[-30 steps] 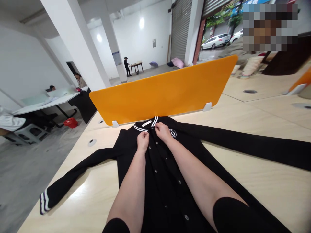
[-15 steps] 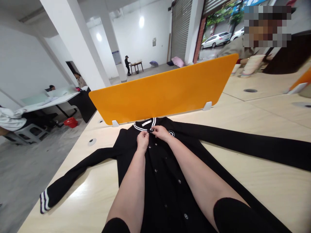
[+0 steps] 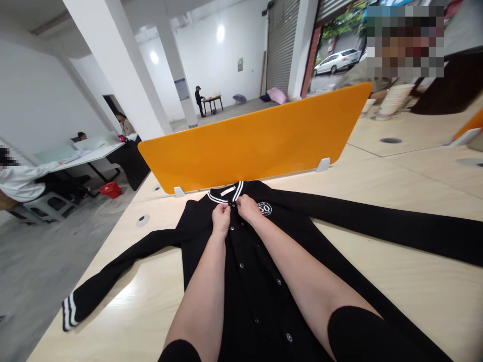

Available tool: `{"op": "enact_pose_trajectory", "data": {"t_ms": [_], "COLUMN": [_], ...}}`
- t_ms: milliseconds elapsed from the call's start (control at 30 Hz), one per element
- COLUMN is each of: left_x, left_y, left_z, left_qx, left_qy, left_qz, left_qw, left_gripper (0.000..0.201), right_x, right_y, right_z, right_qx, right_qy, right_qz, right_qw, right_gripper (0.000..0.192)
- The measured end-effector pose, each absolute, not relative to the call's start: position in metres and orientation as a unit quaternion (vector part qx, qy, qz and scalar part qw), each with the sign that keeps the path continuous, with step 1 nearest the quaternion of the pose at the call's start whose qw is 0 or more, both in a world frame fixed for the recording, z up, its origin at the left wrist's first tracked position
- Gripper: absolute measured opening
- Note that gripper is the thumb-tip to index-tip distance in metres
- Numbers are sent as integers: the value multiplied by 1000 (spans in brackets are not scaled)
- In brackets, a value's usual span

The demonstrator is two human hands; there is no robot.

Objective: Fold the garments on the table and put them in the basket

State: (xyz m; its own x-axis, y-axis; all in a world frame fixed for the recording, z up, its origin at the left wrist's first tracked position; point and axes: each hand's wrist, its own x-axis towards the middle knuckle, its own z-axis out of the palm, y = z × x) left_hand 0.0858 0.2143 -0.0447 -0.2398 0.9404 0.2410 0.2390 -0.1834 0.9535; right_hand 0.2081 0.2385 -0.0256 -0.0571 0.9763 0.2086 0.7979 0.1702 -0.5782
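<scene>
A black jacket (image 3: 206, 226) lies face up on the pale wooden table, its sleeves spread to both sides. White stripes edge its collar and the left cuff (image 3: 69, 312), and a round white badge (image 3: 264, 208) sits on the chest. Snap buttons run down the front in two rows. Just under the collar, my left hand (image 3: 221, 217) pinches one front edge of the jacket. Close beside it, my right hand (image 3: 248, 207) is closed on the opposite front edge. A snap button (image 3: 233, 205) shows between the two hands. Both sets of fingertips are partly hidden.
An orange divider panel (image 3: 249, 141) stands right behind the collar on white clips. Stacked paper cups (image 3: 394, 100) and a person (image 3: 354, 75) are beyond it on the right. Another person (image 3: 22, 181) sits at a table on the left, near a red bucket (image 3: 110, 189).
My right hand has shifted slightly right, away from my left hand, and more of the badge and the top snap button now shows. My left hand has barely moved.
</scene>
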Motion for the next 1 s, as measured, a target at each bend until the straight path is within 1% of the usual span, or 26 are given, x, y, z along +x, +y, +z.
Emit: {"op": "enact_pose_trajectory", "data": {"t_ms": [100, 267, 533, 667, 833, 900, 1000], "left_x": [85, 86, 89, 90, 90, 89, 88], "left_y": [215, 214, 210, 210, 210, 210, 210], "left_z": [-45, -42, -36, -36, -36, -36, -37], "left_qx": [541, 558, 558, 546, 531, 527, 525], "left_qy": [562, 576, 583, 571, 558, 562, 574], "left_qz": [547, 524, 517, 531, 543, 543, 537], "left_qw": [303, 288, 286, 305, 333, 334, 327], "left_gripper": [7, 6, 7, 6, 7, 8, 11], "right_x": [209, 209, 213, 215, 215, 214, 212], "right_y": [236, 233, 236, 237, 239, 238, 236], "right_z": [-25, -21, -22, -20, -22, -23, -25], "right_qx": [-612, -586, -550, -529, -529, -538, -545], "right_qy": [-706, -693, -620, -601, -616, -629, -647], "right_qz": [159, 198, 386, 440, 430, 396, 322], "right_qw": [318, 369, 406, 405, 394, 398, 425], "right_gripper": [15, 13, 13, 13, 20, 22, 19]}}
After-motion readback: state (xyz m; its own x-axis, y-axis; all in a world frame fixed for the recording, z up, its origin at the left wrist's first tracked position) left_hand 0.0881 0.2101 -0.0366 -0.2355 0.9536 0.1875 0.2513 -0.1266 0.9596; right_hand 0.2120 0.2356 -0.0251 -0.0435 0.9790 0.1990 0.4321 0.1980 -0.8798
